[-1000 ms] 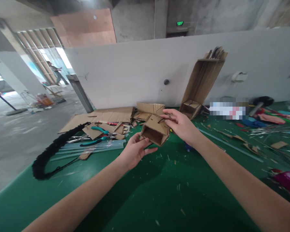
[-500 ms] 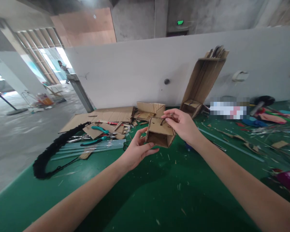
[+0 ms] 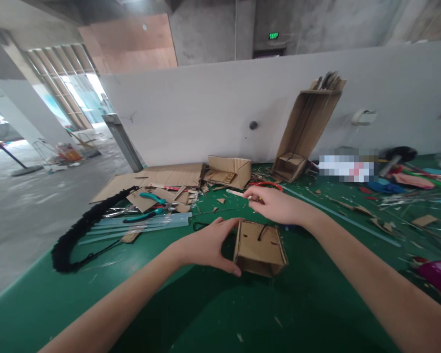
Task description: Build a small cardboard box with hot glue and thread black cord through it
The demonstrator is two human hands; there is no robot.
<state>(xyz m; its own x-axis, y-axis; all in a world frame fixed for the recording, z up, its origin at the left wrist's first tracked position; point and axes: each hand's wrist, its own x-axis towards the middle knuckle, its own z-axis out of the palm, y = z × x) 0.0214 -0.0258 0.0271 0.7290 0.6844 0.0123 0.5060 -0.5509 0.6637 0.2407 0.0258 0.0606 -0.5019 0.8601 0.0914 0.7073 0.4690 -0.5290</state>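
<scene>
A small cardboard box sits on the green table with its open side toward me. A black cord comes out of its top face, between small holes. My left hand grips the box's left side, thumb at the near edge and fingers behind. Beyond the box, my right hand is closed on a thin pale stick that points left from the fingertips. Just behind that hand lies a red curved strip, partly hidden.
Teal-handled pliers, clear glue sticks and cardboard scraps lie left. A fuzzy black strip curves at the table's left edge. A tall cardboard piece leans on the white wall. A purple object is at right.
The box has come down toward me and right, onto the table, with my left hand on it. My right hand has let go of the cord and now has the pale stick.
</scene>
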